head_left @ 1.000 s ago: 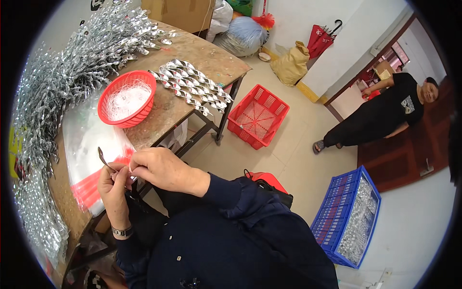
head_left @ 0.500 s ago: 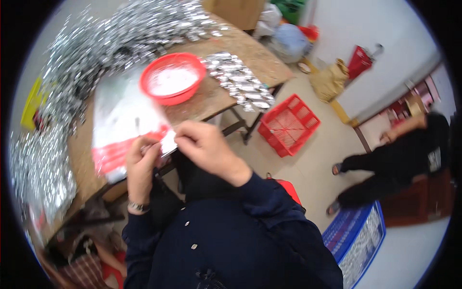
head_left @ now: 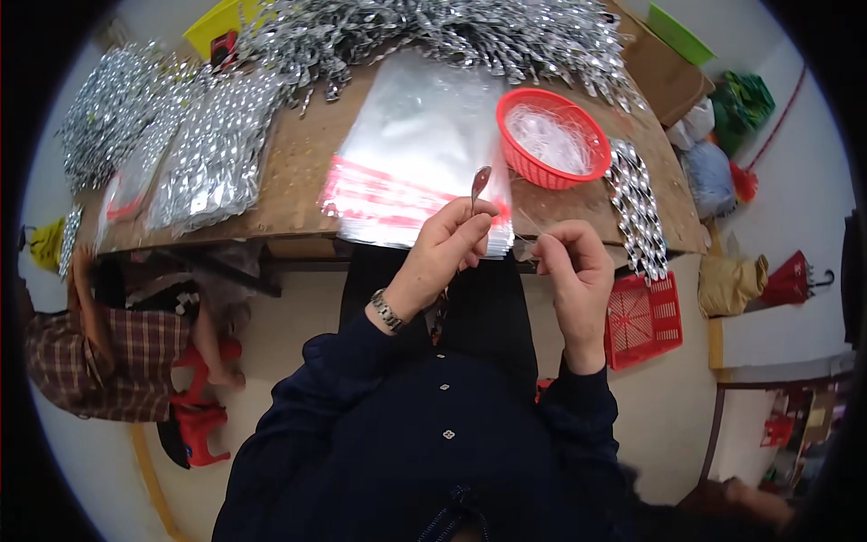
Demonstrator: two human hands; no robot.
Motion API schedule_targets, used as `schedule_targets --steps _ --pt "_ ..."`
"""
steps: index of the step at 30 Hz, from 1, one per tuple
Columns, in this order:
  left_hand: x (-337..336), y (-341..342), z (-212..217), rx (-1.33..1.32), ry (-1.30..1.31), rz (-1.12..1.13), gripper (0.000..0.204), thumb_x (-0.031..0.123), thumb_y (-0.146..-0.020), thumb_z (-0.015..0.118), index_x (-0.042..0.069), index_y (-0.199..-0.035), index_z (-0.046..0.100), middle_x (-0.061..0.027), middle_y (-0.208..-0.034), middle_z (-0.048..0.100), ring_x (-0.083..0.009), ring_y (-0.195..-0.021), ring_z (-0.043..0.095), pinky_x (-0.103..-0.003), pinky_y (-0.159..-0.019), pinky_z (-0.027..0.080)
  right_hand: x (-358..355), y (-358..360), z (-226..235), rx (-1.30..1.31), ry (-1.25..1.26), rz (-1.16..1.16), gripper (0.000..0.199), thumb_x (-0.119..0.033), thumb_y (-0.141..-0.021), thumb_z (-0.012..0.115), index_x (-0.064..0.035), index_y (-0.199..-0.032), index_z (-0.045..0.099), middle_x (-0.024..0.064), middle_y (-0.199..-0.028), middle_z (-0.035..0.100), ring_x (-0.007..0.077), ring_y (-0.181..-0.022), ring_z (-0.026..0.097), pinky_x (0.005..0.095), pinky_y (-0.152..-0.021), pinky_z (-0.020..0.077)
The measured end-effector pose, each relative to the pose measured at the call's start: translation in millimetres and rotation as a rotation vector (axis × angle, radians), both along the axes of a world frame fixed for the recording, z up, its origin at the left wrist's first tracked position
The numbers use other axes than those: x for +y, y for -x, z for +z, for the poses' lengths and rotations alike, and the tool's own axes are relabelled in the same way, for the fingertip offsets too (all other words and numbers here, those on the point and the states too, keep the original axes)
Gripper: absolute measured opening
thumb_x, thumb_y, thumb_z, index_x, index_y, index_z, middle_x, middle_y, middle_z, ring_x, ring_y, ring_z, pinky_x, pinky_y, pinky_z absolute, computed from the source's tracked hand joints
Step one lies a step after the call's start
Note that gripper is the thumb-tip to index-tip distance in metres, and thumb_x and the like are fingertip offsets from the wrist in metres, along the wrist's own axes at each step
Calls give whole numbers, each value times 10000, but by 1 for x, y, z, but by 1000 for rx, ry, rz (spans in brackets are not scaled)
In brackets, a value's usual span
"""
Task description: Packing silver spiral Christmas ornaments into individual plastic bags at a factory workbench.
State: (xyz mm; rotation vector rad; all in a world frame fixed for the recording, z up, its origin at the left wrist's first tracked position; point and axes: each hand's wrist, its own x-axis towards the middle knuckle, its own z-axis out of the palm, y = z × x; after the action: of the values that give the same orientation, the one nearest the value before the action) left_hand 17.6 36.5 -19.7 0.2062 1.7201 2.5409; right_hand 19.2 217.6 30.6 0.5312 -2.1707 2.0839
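Pointed the silver strip (head_left: 480, 183) up and away from the body, with its long axis close to upright in view and its tip tilted slightly right. Pinched it between thumb and forefinger of the left hand (head_left: 435, 257), hiding its lower part in that grip. Held thumb and forefinger of the right hand (head_left: 580, 280) almost together on what looked like a fine pale thread (head_left: 526, 238), near the left fingertips but apart from them. Wore a metal watch (head_left: 386, 310) below the left fingers.

Had clear bags (head_left: 420, 117) with red bands directly beyond the left fingers, on a worn brown table (head_left: 307, 144). Saw a red basket (head_left: 542, 172) of white strands (head_left: 549, 137) beyond the right fingers, a row of twisted foil (head_left: 637, 208) to their right, and a silver heap (head_left: 470, 36) farthest beyond both. Noticed a red crate (head_left: 668, 316) below and right of the right fingers, a tan sack (head_left: 731, 282) and red umbrella (head_left: 784, 278) farther right, and a seated person (head_left: 99, 352) well left of the left fingers.
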Motion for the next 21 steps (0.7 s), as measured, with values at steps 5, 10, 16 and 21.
schedule_targets --steps 5,10,16,21 --pt "-9 -3 5 -41 -155 -44 357 344 -1016 419 33 -1147 535 32 -724 501 -28 -599 455 -162 -532 356 -11 6 6 5 -4 34 28 -46 -928 558 -26 -911 567 8 -797 599 41 -651 498 174 -600 401" --pt "-13 -2 -2 -30 -154 -40 415 350 -1024 370 5 -1215 501 12 -775 530 -39 -621 492 -165 -526 357 -25 13 4 51 -43 57 33 -47 -931 560 -25 -907 563 -1 -801 586 33 -662 493 173 -604 401" --pt "-13 -4 3 -67 -119 -53 408 292 -1029 369 -14 -1282 466 -6 -831 558 -52 -666 531 -176 -565 390 -32 22 -5 150 -132 23 26 -43 -928 569 -26 -908 567 -5 -809 584 32 -682 505 175 -613 410" --pt "-14 -2 -1 -84 -125 -54 381 256 -1024 404 -5 -1296 462 -2 -839 560 -51 -672 534 -178 -584 404 -39 26 -9 152 -78 -32 38 -6 -860 625 6 -849 591 13 -725 564 58 -646 509 214 -584 413"
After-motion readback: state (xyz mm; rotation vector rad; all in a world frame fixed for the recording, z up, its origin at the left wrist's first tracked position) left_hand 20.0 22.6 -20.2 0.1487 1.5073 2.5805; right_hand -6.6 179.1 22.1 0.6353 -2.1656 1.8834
